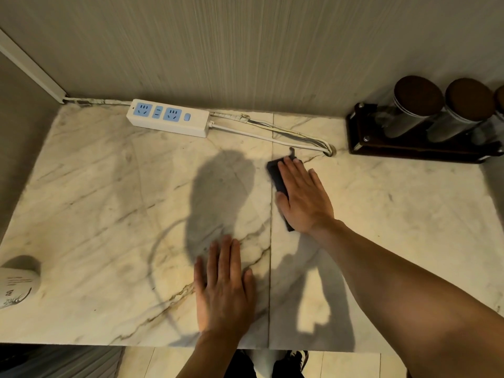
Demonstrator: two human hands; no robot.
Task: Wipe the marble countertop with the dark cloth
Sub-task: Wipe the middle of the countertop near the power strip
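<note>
The marble countertop (109, 200) is cream with grey and brown veins and a seam down its middle. My right hand (302, 197) lies flat, fingers together, pressing on the dark cloth (276, 175), a folded strip just right of the seam. Only the cloth's left edge and far end show from under the palm. My left hand (225, 285) rests flat on the bare marble near the front edge, fingers spread a little, holding nothing.
A white power strip (167, 118) with blue sockets lies against the back wall, its cables (272, 135) running right into a hole. A dark rack of metal canisters (420, 124) stands at the back right. A pale rounded object (16, 285) sits at the left edge.
</note>
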